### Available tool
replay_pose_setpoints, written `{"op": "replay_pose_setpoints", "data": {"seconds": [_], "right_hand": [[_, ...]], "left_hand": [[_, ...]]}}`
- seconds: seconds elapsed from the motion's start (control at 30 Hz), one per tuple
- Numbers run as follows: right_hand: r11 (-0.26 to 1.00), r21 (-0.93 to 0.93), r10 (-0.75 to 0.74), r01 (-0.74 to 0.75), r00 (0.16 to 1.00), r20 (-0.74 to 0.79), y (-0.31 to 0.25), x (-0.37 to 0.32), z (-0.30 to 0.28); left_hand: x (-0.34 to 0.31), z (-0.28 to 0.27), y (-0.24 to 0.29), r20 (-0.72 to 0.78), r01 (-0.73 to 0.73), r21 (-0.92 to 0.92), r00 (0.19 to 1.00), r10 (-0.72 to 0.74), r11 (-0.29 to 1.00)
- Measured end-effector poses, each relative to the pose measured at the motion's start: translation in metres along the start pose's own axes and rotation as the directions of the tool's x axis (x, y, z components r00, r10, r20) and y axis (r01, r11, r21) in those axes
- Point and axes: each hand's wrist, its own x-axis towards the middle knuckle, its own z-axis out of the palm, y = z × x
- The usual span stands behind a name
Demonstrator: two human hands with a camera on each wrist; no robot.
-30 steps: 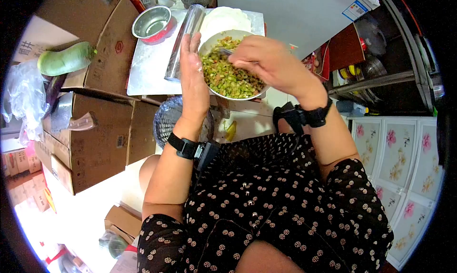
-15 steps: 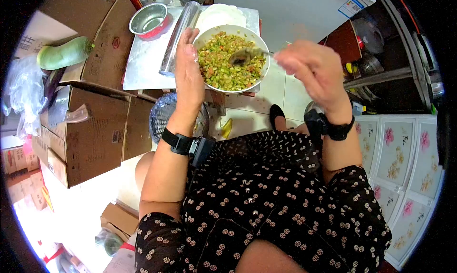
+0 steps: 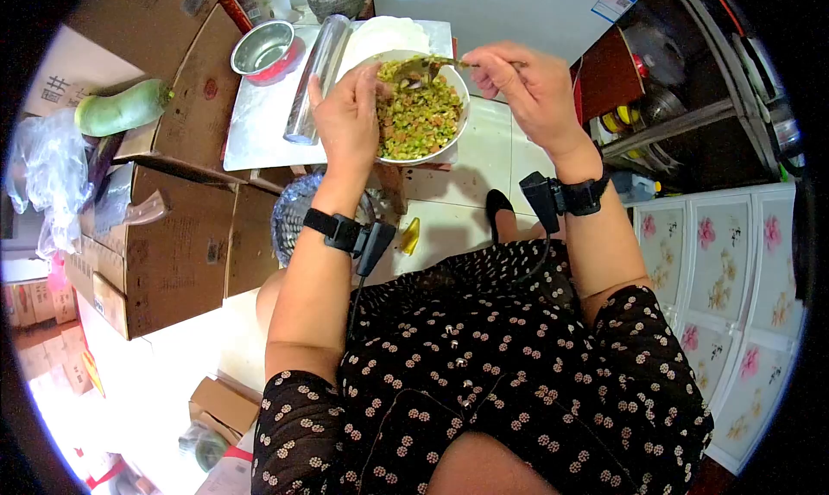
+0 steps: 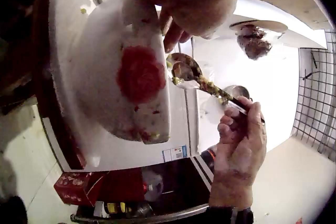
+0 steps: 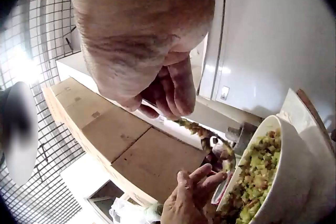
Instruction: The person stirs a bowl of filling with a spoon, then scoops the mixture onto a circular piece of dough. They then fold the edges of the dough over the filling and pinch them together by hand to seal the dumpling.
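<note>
The right hand point(image 3: 534, 98) has its fingers clamped on the spoon point(image 3: 420, 69), which has just swung over the bowl point(image 4: 100, 71) of chopped food point(image 3: 421, 124) to the left hand point(image 3: 349, 115), so stirring seems paused, though I cannot tell whether that hand grips anything.

Kitchen surroundings, seen from above

Left: cardboard boxes point(image 3: 177, 253) support a pale-green gourd point(image 3: 123, 108) and, lower down, a cleaver point(image 3: 145, 211) with a wooden handle; a translucent plastic bag point(image 3: 52, 163) lies near both. Far side: a stone mortar point(image 3: 335, 3) stands beside a white refrigerator point(image 3: 501, 16) bearing a blue-and-white label point(image 3: 615, 1). Right: a white drawer cabinet point(image 3: 712, 271) shows pink floral fronts. Floor: a small yellow object point(image 3: 410, 236), too indistinct to identify.
</note>
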Motion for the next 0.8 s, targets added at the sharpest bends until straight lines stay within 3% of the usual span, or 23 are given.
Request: {"op": "replay_pose_setpoints", "data": {"seconds": [0.17, 0.2, 0.27, 0.37, 0.4, 0.43, 0.47, 0.57, 0.7, 0.8], "right_hand": [[0.888, -0.406, -0.233, 0.214, 0.972, 0.003, -0.013, 0.004, -0.006], [0.869, -0.455, -0.193, 0.195, 0.980, 0.051, -0.013, 0.004, -0.003], [0.820, -0.549, -0.103, 0.163, 0.985, 0.138, -0.008, 0.003, 0.007], [0.867, -0.497, 0.098, -0.036, 0.990, 0.098, 0.015, -0.003, 0.026], [0.931, -0.264, 0.276, -0.253, 0.960, 0.054, 0.024, -0.004, 0.030], [0.893, -0.009, 0.451, -0.451, 0.891, 0.057, 0.033, -0.004, 0.031], [0.758, 0.240, 0.601, -0.607, 0.792, 0.106, 0.040, -0.006, 0.033], [0.635, 0.414, 0.650, -0.652, 0.741, 0.168, 0.054, -0.013, 0.042], [0.664, 0.486, 0.609, -0.568, 0.788, 0.088, 0.051, -0.010, 0.048], [0.732, 0.475, 0.538, -0.488, 0.842, 0.037, 0.037, -0.003, 0.040]], "left_hand": [[0.002, -0.005, -0.001, -0.070, -0.095, -0.148, 0.994, 0.086, 0.984], [0.002, -0.009, -0.009, -0.024, -0.135, -0.084, 0.991, 0.134, 0.987], [-0.003, -0.004, -0.022, -0.048, -0.080, -0.148, 0.996, 0.074, 0.986], [-0.009, 0.000, -0.015, -0.099, -0.028, -0.252, 0.995, 0.003, 0.967], [-0.011, 0.001, -0.012, -0.117, -0.015, -0.288, 0.993, -0.020, 0.958], [-0.011, 0.002, -0.013, -0.096, -0.009, -0.282, 0.995, -0.019, 0.959], [-0.012, 0.003, -0.016, -0.075, -0.003, -0.276, 0.997, -0.018, 0.961], [-0.013, 0.006, -0.020, -0.038, -0.046, -0.143, 0.998, 0.041, 0.989], [-0.014, 0.008, -0.015, -0.067, -0.142, 0.000, 0.988, 0.142, 0.990], [-0.013, 0.006, -0.014, -0.060, -0.093, -0.119, 0.994, 0.086, 0.989]]}}
